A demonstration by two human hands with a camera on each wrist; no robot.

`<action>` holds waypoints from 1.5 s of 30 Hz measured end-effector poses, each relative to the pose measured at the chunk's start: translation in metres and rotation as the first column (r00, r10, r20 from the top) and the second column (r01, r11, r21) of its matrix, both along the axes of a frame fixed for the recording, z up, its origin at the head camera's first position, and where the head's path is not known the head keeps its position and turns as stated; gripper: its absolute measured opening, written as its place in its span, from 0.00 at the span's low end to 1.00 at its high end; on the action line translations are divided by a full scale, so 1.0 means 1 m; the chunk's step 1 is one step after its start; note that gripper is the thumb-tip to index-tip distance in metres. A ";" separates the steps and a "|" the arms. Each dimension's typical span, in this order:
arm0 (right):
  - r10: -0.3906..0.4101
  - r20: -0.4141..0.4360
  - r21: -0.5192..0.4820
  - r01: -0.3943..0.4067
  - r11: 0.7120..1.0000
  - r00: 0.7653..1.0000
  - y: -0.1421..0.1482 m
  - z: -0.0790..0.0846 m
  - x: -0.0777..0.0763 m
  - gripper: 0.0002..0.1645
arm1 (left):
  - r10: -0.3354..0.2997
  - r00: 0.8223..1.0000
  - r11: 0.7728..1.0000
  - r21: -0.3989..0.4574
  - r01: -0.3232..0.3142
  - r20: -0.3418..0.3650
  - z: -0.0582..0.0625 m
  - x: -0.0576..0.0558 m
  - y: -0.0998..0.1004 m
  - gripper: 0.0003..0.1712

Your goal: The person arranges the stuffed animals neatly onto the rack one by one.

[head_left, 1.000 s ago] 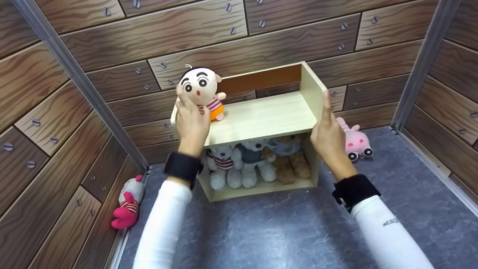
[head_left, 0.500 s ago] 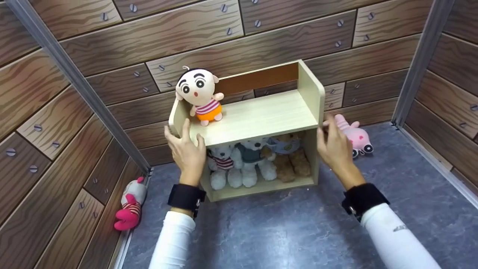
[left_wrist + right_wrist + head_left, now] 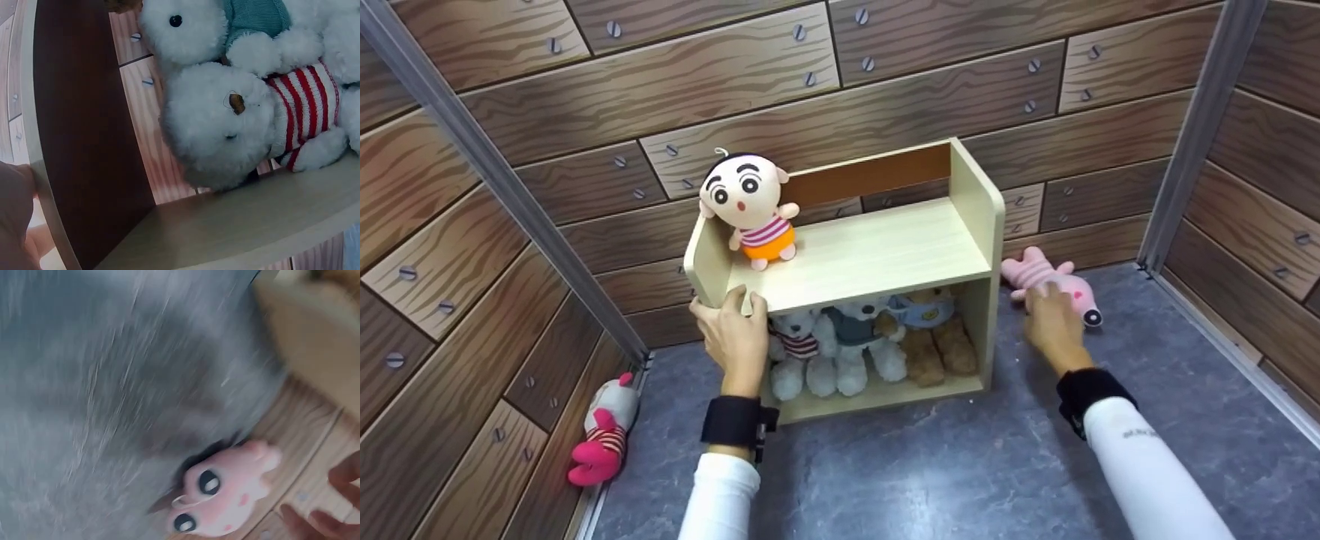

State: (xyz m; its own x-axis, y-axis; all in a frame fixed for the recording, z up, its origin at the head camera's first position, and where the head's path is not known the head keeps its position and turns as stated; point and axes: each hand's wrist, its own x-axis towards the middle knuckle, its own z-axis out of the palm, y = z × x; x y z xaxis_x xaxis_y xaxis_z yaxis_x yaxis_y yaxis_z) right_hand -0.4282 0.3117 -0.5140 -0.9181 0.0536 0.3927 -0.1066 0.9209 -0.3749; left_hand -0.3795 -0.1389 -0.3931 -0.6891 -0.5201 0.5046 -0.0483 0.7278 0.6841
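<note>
In the head view my left hand (image 3: 733, 339) rests at the front left corner of the pale wooden shelf unit (image 3: 877, 240), fingertips touching its edge. A boy doll (image 3: 765, 217) in a striped top and orange shorts sits on the upper board, beyond that hand. My right hand (image 3: 1051, 324) is over a pink plush toy (image 3: 1082, 292) lying on the floor right of the shelf, and partly hides it. The right wrist view shows loosely bent fingers (image 3: 346, 481) apart from the toy's big black-and-white eyes.
Inside the lower compartment sit a white bear in a striped top (image 3: 799, 352), a white bear in teal (image 3: 859, 341) and a brown bear in blue (image 3: 934, 337). A grey and pink plush (image 3: 606, 431) lies by the left wall. The plank-patterned wall (image 3: 750, 82) stands behind.
Both hands have come down from the shelf's upper side panels. The left hand now touches the front left corner; the right has moved past the right panel to the pink plush toy.
</note>
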 end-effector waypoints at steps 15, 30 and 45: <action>-0.112 0.145 0.051 0.106 0.993 0.983 0.045 -0.041 -0.032 0.30 | 0.029 0.999 0.999 -0.027 -0.028 0.043 0.003 0.000 0.001 0.17; -0.084 0.207 0.022 0.082 0.996 0.975 0.060 -0.041 -0.040 0.45 | 0.017 0.998 0.999 -0.032 -0.015 0.061 0.004 0.002 0.000 0.17; 0.038 0.073 0.064 -0.042 0.997 0.997 0.062 -0.032 -0.020 0.11 | 0.012 0.996 0.999 -0.031 -0.009 0.085 0.006 0.004 -0.002 0.19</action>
State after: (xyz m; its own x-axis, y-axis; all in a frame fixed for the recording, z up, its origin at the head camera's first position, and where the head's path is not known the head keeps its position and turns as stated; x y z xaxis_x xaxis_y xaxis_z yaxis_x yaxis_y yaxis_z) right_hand -0.4478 0.3733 -0.5464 -0.9448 -0.0074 0.3277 -0.1190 0.9393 -0.3219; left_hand -0.3756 -0.1408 -0.3871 -0.7248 -0.5128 0.4601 -0.1129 0.7473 0.6549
